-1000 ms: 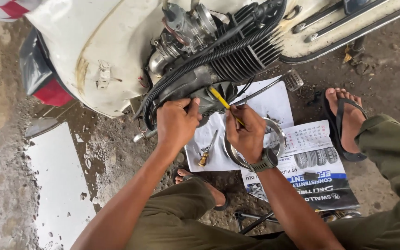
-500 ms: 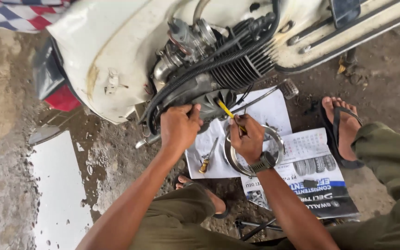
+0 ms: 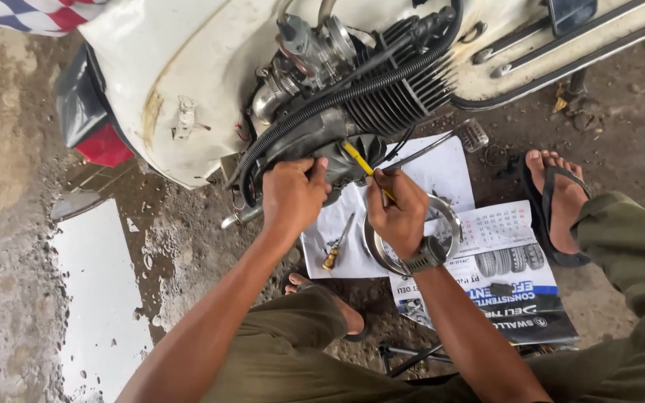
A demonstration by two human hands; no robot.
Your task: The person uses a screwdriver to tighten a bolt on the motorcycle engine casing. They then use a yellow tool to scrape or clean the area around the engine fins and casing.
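Outdoor daylight falls evenly on a rough, stained concrete floor [image 3: 9, 164], dark and damp in patches. A pale, smooth slab [image 3: 98, 298] lies at the lower left. Printed paper sheets [image 3: 449, 172] are spread on the ground. A red, white and blue checked cloth [image 3: 31, 13] shows at the top left corner.

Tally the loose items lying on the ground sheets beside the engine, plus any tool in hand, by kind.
Screwdrivers: 2, a yellow-handled screwdriver gripped by the right hand, and a small brass-handled screwdriver on the white paper sheet
Metal rings: 1, the round metal ring
Printed calendar sheets: 1, the calendar sheet
White paper sheets: 1
Total: 5
The left hand rests on the engine cover.
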